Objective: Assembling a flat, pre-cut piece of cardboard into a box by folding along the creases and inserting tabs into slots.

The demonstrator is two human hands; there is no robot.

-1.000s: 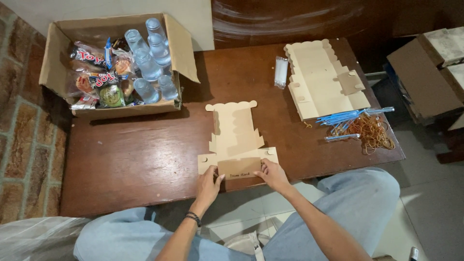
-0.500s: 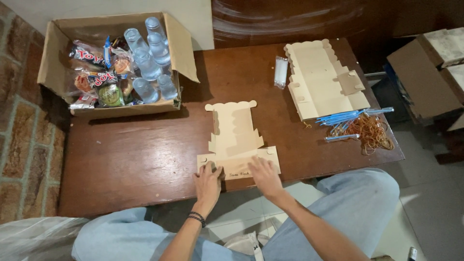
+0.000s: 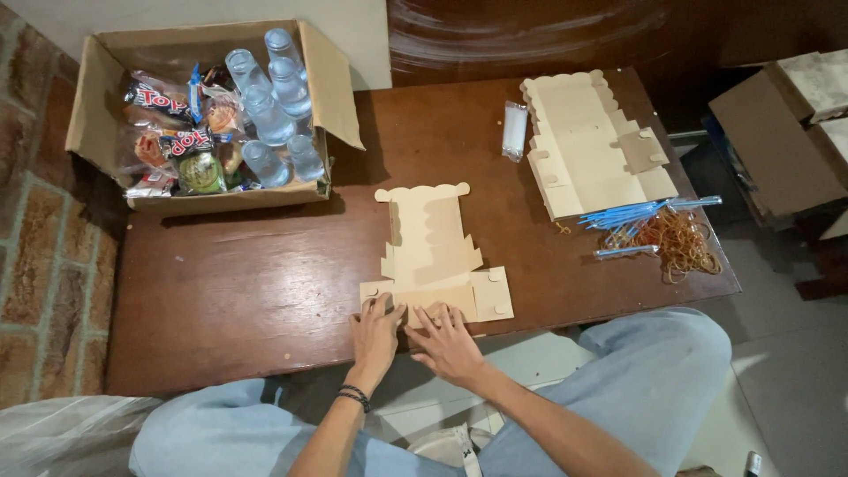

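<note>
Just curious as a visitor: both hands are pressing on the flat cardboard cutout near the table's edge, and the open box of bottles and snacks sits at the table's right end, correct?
Not quite. The head view shows the box at the table's left end, not the right. The rest holds: left hand and right hand both press on the cutout near the edge.
</note>
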